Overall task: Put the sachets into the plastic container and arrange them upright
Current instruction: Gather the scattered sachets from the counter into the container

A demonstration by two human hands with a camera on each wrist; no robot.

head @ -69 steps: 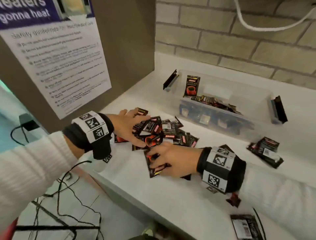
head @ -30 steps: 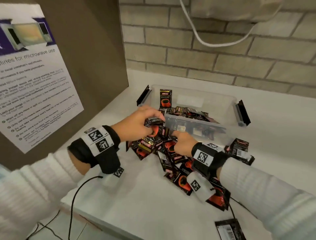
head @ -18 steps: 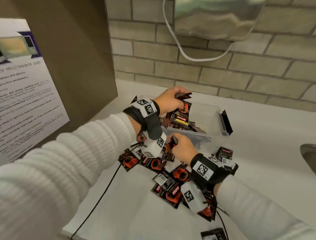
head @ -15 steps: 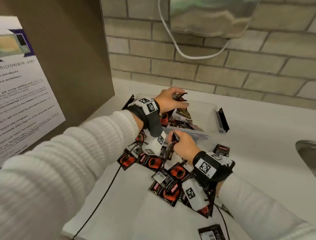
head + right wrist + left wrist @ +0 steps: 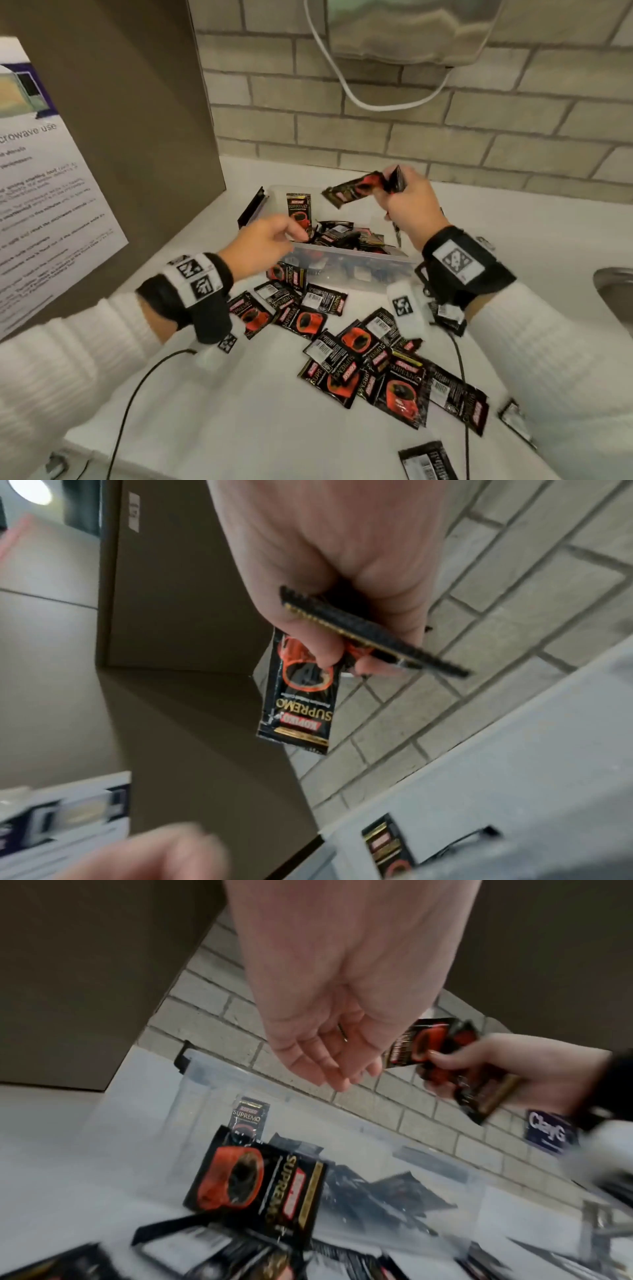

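My right hand (image 5: 400, 202) is raised over the clear plastic container (image 5: 346, 260) and grips a bunch of black-and-red coffee sachets (image 5: 356, 188); the right wrist view shows one sachet (image 5: 301, 693) hanging below the fingers and another edge-on. My left hand (image 5: 267, 240) hovers at the container's near left corner, fingers relaxed and holding nothing, as the left wrist view shows the left hand (image 5: 329, 1056). One sachet (image 5: 298, 214) stands upright against the container's far wall; others lie flat inside. Several loose sachets (image 5: 342, 349) are scattered on the white counter in front.
A brown cabinet side with a microwave notice (image 5: 51, 212) stands on the left. A brick wall (image 5: 445, 137) runs behind, with a metal appliance and white cable above. A steel sink rim (image 5: 616, 291) is at the right edge. Wrist-camera cables trail over the counter.
My right hand has lifted from the pile on the counter up over the container with sachets in its grip. My left hand has let go of its sachets and drawn back to the container's near edge.
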